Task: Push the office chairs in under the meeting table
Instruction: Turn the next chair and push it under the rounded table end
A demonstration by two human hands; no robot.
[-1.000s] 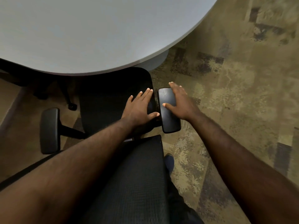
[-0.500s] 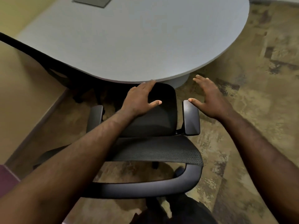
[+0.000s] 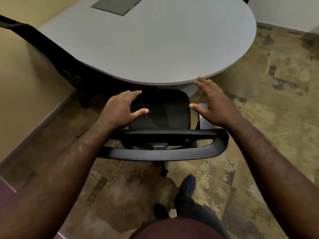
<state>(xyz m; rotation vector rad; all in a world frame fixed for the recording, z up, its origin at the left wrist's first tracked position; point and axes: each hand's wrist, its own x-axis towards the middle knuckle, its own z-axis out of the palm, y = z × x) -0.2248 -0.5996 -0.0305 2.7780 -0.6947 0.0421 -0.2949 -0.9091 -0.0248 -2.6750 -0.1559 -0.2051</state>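
Note:
A black office chair (image 3: 165,109) stands in front of me, its seat front tucked just under the rounded end of the grey meeting table (image 3: 155,45). Its curved backrest frame (image 3: 160,152) is nearest me. My left hand (image 3: 120,109) hovers over the seat's left side with fingers spread, holding nothing. My right hand (image 3: 212,104) hovers above the right armrest (image 3: 204,118), also spread and empty. A second black chair (image 3: 57,54) sits at the table's left side, partly under the top.
A yellow wall (image 3: 20,75) with a baseboard runs close on the left. Patterned carpet (image 3: 267,109) spreads to the right. A grey cable hatch (image 3: 116,5) is set in the tabletop. My shoes (image 3: 186,188) are right behind the chair's base.
Both hands have come off the seat and armrest and now hover open. The chair has turned square to the table and stands further from me; my view has drawn back and risen.

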